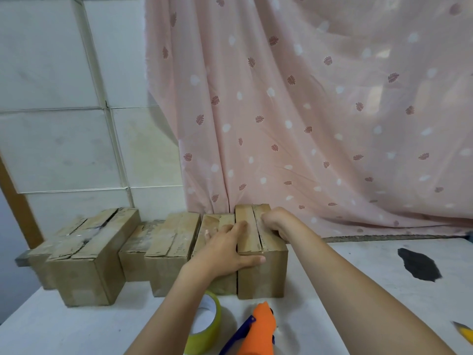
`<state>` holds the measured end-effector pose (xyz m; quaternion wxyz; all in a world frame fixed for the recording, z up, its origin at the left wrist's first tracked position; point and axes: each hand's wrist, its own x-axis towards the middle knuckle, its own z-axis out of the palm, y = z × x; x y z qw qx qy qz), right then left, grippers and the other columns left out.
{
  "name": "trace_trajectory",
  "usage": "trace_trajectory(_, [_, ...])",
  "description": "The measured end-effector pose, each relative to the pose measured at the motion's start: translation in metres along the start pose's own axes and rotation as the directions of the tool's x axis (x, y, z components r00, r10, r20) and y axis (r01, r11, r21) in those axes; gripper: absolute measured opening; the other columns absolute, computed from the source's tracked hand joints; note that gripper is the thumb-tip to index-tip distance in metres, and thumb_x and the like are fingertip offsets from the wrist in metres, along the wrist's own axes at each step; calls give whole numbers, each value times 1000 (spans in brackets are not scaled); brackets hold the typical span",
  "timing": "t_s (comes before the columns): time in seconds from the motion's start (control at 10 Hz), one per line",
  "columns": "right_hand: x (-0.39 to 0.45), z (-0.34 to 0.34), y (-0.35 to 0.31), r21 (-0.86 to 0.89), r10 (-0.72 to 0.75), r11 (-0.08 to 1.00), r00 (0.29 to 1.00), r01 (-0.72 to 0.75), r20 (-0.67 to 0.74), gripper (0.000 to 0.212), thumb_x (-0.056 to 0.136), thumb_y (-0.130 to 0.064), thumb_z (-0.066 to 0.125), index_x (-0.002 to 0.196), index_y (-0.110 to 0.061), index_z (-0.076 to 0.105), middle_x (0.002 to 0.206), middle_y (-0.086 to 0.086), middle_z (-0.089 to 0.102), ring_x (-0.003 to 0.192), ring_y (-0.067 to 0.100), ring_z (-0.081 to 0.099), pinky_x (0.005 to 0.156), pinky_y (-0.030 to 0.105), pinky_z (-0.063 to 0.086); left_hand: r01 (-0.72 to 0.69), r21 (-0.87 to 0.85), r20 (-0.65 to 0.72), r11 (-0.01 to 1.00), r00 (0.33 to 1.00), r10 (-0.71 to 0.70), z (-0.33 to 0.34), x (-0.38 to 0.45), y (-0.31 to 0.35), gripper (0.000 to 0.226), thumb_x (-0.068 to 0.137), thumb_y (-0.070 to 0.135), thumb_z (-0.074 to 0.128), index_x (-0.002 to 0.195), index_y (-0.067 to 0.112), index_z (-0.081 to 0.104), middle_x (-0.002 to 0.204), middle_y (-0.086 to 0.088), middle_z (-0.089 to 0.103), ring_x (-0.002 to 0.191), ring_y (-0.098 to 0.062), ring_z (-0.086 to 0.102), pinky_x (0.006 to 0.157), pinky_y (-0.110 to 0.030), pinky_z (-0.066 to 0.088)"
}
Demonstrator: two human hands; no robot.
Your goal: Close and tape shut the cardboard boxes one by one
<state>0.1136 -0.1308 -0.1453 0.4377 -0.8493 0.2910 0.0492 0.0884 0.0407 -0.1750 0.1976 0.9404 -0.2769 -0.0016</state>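
four brown cardboard boxes stand in a row across the lower middle of the frame on a white table [358,272], backed by a pink leaf-print curtain [307,111] and a white tiled wall [64,98] at upper left. the rightmost cardboard box [261,272] is the one being worked on. the left hand [225,249] lies spread and mostly flat over the seam between it and the third box [212,221], fingers straight on the lid and thumb running along the near top edge, probably to press the left flap down and steady the box. the right hand [277,222] sits at the right flap with fingers curled under; whether it grips the flap edge or merely pushes on it i cannot tell. the top flaps look nearly shut, with a dark slit left between them.

the two boxes at far left [84,265] and beside it [163,265] show glossy tape on top, so they appear done.

at the bottom centre wait one roll of yellowish clear tape [207,326] and one orange and blue tape dispenser [258,331], kept close for the sealing step. one yellow tool [464,333] peeks in at lower right.
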Motion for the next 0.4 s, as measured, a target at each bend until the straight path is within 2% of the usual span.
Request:
trace_trajectory(0.1, [3, 6, 2, 60, -52, 997, 996, 57, -76, 39, 98, -35, 48, 118, -2, 56, 112, 16, 63, 99, 33, 64, 91, 40, 55, 20, 22, -2, 1000, 1000, -20, 0, 0, 1, 98, 76, 79, 59, 153, 34, 19, 155, -5, 34, 145, -33, 25, 120, -57, 5])
trace_trajectory(0.2, [-2, 7, 1, 47, -74, 996, 991, 80, -115, 25, 99, -31, 45, 102, -7, 49, 99, 12, 58, 97, 33, 62, 79, 32, 49, 25, 51, 4, 998, 1000, -25, 2, 0, 2, 96, 80, 77, 55, 155, 32, 16, 156, -7, 32, 145, -32, 23, 121, -58, 3])
trace_trajectory(0.3, [1, 8, 2, 59, -90, 993, 988, 98, -123, 23, 100, -31, 45, 101, -8, 49, 94, 11, 57, 98, 33, 63, 82, 33, 51, 26, 73, -7, 997, 1000, -26, 4, 1, 2, 96, 79, 79, 53, 155, 33, 15, 156, -7, 32, 144, -36, 23, 120, -59, 4])
trace_trajectory(0.4, [1, 5, 5, 58, -116, 990, 979, 127, -166, 22, 98, -31, 50, 103, -10, 46, 101, 9, 53, 91, 30, 56, 69, 29, 43, 31, 73, -15, 997, 999, -30, 5, 3, 2, 96, 79, 79, 53, 155, 34, 14, 158, -8, 28, 147, -34, 18, 121, -58, 0])
